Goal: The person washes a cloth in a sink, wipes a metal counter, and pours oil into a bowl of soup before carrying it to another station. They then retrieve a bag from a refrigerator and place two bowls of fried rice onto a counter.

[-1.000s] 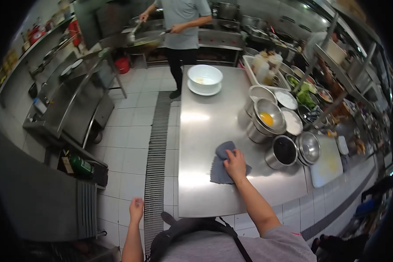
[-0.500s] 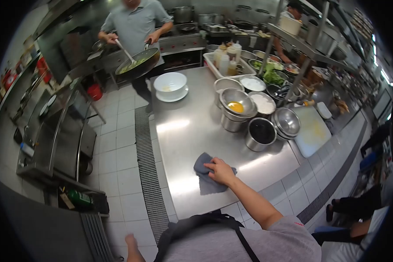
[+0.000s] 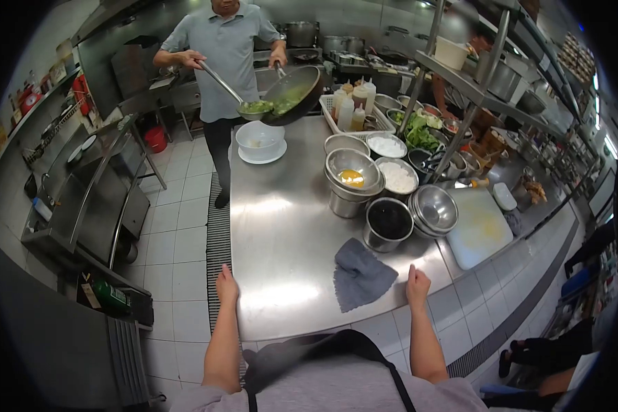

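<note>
Steel bowl (image 3: pixel 352 173) holding egg yolk, pot (image 3: pixel 388 223) of dark liquid, perhaps soy, both hands' fingers loosely together, empty.

The steel table (image 3: pixel 281 226) has a wide bare stretch down its left and middle part, from the near edge up to the white bowl (image 3: pixel 259 139) at the upper middle. The grey cloth (image 3: pixel 361 276) lies flat at the lower centre. To the right, a dark pot (image 3: pixel 388 223), stacked metal bowls (image 3: pixel 352 178) and a cutting board (image 3: pixel 481 228) crowd that side. At the top, another person's wok (image 3: pixel 292 93) hangs over the table's far end.
</note>
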